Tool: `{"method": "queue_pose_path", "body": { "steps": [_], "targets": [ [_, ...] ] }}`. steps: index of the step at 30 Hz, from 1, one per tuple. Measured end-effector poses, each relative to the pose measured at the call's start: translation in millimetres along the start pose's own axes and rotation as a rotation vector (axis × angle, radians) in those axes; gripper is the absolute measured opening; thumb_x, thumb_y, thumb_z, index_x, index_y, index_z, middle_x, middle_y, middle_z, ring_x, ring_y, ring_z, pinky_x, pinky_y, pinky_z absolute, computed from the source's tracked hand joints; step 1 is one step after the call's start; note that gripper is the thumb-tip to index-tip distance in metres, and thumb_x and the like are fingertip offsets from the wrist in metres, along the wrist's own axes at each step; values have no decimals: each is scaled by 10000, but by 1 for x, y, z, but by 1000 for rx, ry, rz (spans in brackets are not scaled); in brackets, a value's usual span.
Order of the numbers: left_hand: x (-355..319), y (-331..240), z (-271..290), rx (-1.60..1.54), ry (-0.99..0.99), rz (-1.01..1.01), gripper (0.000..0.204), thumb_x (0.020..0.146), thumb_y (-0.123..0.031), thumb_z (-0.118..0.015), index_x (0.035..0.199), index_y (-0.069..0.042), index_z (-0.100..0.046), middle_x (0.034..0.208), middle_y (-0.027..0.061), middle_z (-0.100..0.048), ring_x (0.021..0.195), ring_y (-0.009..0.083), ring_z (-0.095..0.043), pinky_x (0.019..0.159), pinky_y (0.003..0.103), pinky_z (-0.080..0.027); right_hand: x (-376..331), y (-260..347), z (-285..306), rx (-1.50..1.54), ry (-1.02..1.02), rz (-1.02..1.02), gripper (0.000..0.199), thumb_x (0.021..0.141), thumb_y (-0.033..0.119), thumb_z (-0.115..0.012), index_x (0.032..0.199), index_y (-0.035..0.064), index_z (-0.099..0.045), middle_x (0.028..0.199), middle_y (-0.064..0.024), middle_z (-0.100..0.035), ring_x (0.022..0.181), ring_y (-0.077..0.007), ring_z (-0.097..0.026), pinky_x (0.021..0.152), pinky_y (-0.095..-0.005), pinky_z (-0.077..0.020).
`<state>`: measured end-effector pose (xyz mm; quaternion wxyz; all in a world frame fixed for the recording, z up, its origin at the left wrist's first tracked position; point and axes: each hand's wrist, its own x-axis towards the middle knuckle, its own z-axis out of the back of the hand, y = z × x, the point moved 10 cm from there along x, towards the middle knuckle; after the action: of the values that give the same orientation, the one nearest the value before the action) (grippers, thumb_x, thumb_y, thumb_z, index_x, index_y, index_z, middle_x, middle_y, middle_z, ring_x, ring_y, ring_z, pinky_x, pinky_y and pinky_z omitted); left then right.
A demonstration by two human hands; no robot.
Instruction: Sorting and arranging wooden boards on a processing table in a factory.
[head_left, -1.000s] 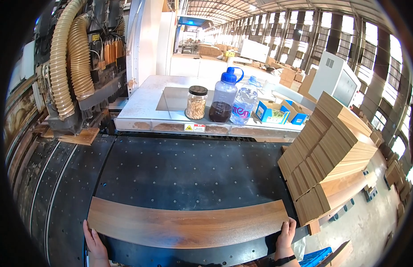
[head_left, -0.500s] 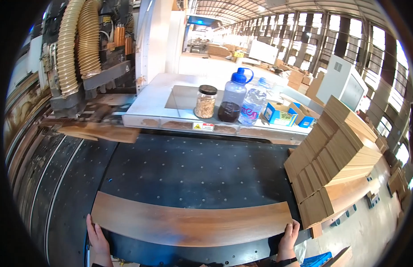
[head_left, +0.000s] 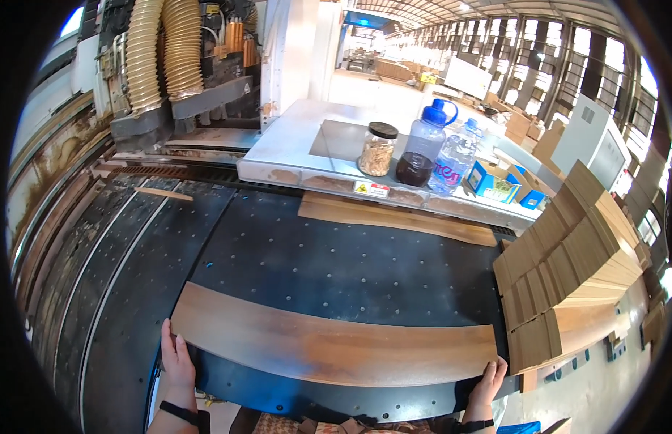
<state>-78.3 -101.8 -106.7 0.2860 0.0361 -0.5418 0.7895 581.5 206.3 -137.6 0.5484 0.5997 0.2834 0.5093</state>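
Note:
A long brown wooden board [head_left: 336, 347] lies crosswise over the near part of the black machine bed [head_left: 278, 253], its middle bowed toward me by the lens. My left hand [head_left: 178, 362] grips its left end, fingers along the edge. At the right end, my right hand [head_left: 489, 380] has its fingers curled round the near corner. Dark bands circle both wrists. Beyond, a second wooden board [head_left: 394, 218] lies partly under the white machine cover [head_left: 307, 173]. A thin wood offcut [head_left: 164, 194] rests on the bed at far left.
A tall stack of wooden boards [head_left: 567, 267] stands close by on the right. On the white cover are a jar [head_left: 378, 150], two bottles, one a blue-capped jug [head_left: 421, 148], and small blue boxes [head_left: 495, 181]. Ribbed hoses [head_left: 183, 50] hang at the machine head, back left.
My view has turned left, so the scene sits further right. A second board has slid rightward from the far left to under the cover's edge. Both hands still hold the near board.

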Motion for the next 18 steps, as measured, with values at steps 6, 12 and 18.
{"method": "queue_pose_path", "body": {
  "steps": [6, 12, 18],
  "targets": [
    [11, 20, 0, -255, 82, 75, 457, 885, -20, -510, 1323, -10, -383, 1163, 99, -552, 1072, 166, -518, 944, 295, -392, -1, 13, 1, -72, -4, 35, 214, 950, 173, -412, 1086, 26, -488, 968, -39, -522, 890, -118, -461, 830, -257, -376],
    [137, -76, 33, 488, 335, -215, 406, 764, -194, -694, 1118, -32, -582, 1138, 145, -587, 1084, 271, -553, 922, 354, -444, 6, -12, 8, 24, 37, -26, 234, 949, 196, -398, 1104, 47, -489, 1033, -61, -525, 978, -150, -464, 915, -301, -345],
    [308, -108, 5, 686, 193, -264, 485, 786, -312, -642, 1168, -26, -558, 1192, 175, -558, 1125, 314, -519, 970, 367, -407, -10, 41, -2, -165, -61, -153, 314, 885, 218, -539, 1142, 39, -566, 1049, -140, -593, 927, -230, -544, 823, -315, -442]
  ]
}}
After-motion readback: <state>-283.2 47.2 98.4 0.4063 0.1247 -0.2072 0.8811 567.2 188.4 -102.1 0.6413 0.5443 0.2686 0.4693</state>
